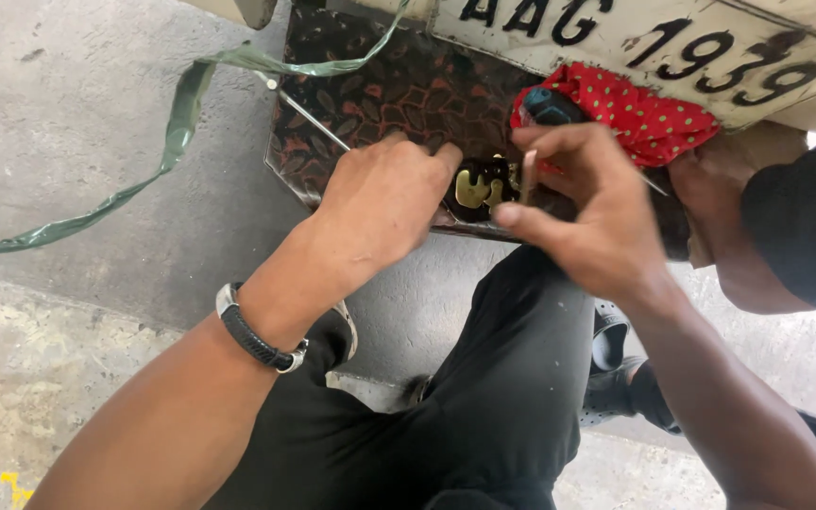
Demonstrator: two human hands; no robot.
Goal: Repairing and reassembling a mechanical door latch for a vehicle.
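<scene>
My left hand (384,200) presses its curled fingers against a dark patterned panel (370,90), right beside a brass-coloured latch (480,186) on its lower edge. My right hand (583,210) pinches a thin metal piece (527,176) just right of that latch, fingers closed on it. A screwdriver with a blue and black handle (550,105) rests above my right hand, on a red dotted cloth (639,111). Part of the latch is hidden behind my fingers.
A white plate with black characters (672,42) hangs above the cloth. Another person's arm in a dark sleeve (786,227) reaches in from the right. A green ribbon (177,132) droops across the concrete floor (68,104). My black trousers (484,406) fill the foreground.
</scene>
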